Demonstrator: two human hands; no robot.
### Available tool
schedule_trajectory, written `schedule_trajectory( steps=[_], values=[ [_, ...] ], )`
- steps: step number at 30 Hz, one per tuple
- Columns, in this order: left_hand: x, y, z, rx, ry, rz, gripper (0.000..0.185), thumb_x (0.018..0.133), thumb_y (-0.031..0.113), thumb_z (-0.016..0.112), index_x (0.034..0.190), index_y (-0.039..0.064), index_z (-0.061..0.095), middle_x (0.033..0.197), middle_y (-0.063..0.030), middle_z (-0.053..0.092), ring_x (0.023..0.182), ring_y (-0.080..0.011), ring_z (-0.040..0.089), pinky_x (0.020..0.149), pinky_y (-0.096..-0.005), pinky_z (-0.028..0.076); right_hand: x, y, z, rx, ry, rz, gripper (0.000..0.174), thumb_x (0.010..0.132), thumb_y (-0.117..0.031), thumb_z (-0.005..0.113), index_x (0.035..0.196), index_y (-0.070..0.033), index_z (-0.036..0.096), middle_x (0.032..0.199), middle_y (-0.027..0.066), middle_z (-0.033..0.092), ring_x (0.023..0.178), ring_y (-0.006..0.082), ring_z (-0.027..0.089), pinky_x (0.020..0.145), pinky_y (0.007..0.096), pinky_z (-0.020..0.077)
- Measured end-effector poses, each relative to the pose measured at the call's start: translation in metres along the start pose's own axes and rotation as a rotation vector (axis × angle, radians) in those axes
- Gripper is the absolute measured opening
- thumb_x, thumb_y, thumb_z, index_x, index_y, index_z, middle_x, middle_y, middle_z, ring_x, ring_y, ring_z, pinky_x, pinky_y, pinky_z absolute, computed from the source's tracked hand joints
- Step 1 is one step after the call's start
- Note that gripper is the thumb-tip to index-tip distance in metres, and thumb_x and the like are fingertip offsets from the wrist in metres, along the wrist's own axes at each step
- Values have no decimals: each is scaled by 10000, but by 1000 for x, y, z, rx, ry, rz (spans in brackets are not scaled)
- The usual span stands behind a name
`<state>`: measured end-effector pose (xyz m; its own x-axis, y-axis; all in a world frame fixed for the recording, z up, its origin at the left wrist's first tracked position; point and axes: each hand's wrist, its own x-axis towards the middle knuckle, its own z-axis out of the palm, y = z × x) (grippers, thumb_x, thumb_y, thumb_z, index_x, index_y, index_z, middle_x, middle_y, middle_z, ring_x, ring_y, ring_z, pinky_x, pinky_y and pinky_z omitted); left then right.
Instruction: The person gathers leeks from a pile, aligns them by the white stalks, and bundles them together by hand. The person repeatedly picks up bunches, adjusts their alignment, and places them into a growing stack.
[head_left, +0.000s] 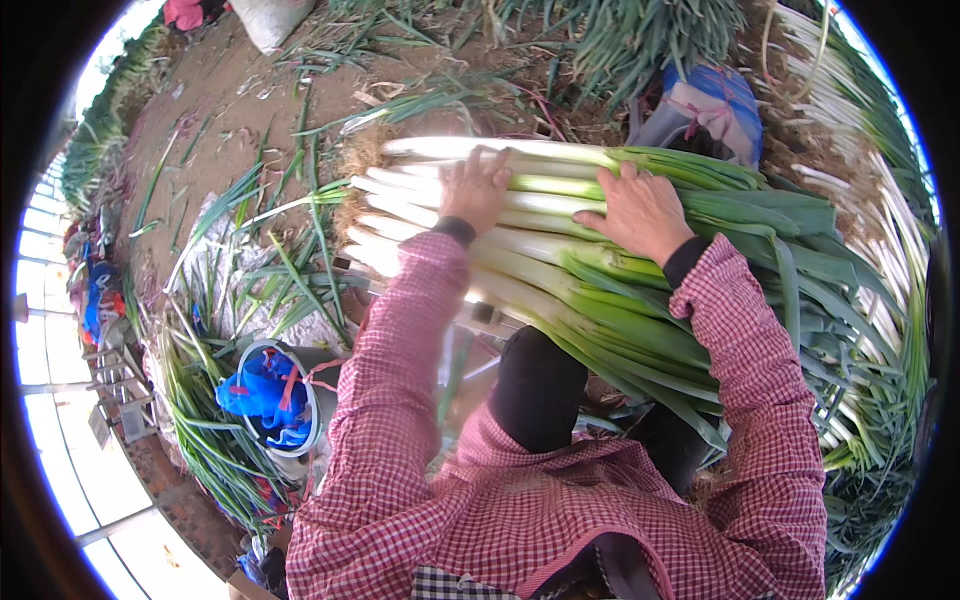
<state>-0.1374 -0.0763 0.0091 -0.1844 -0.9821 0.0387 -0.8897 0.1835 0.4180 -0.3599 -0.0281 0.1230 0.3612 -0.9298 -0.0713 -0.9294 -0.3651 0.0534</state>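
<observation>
A layer of large leek-like onion stalks (525, 259) lies crosswise before me. Their white shanks and hairy roots (360, 176) point left, their green leaves (780, 225) right. My left hand (474, 189) rests on the white shanks, fingers spread, slightly blurred. On the stretch where white turns green lies my right hand (641, 210), palm down, with its thumb held apart from the fingers. Neither hand is visibly closed around a stalk. Under the stalks a support shows only in part; most of it is hidden.
Left of me stands a bucket (315, 420) holding blue netting (274, 390). Loose green onions (217, 442) lie beside it. Leaf scraps litter the dirt floor (232, 97). A blue and white sack (712, 112) sits ahead right. Rows of onions (892, 247) line the right side.
</observation>
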Motion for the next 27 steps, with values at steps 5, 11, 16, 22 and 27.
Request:
schedule_trajectory(
  steps=[5, 11, 16, 22, 27],
  values=[
    [-5, -5, 16, -87, 256, -20, 434, 929, 426, 377, 1164, 120, 576, 1174, -142, 542, 1156, -301, 462, 1052, -531, 216, 5, -5, -5, -53, -40, 12, 591, 779, -543, 594, 1012, 0, 586, 974, 242, 597, 812, 335, 642, 698, 424, 502],
    [9, -40, 3, -122, 129, 238, 361, 921, 366, 403, 1000, 73, 598, 1014, -138, 593, 1005, -311, 522, 951, -454, 321, 4, 2, 2, -91, 68, -21, 641, 764, -592, 580, 974, 13, 605, 911, 224, 618, 724, 325, 647, 628, 420, 507],
    [2, -39, 22, -106, 425, 250, 145, 858, 180, 476, 872, 96, 593, 893, -111, 597, 901, -306, 532, 892, -434, 345, 6, 5, 7, -85, 7, -18, 647, 765, -600, 567, 986, 7, 605, 943, 222, 617, 729, 321, 647, 637, 412, 509],
    [5, -33, 16, -88, 426, 188, 129, 839, 182, 480, 857, 102, 580, 857, -105, 581, 887, -303, 531, 877, -442, 344, 6, 0, 2, -66, 8, 15, 646, 759, -599, 575, 996, 2, 606, 986, 231, 607, 789, 325, 648, 654, 409, 508],
    [3, -34, 21, -86, 348, 145, 169, 866, 222, 482, 941, 104, 577, 971, -139, 580, 958, -344, 521, 910, -452, 358, 6, 1, 1, -52, 28, 0, 675, 766, -617, 576, 993, 19, 586, 912, 203, 595, 754, 329, 634, 667, 400, 504]
  ],
)
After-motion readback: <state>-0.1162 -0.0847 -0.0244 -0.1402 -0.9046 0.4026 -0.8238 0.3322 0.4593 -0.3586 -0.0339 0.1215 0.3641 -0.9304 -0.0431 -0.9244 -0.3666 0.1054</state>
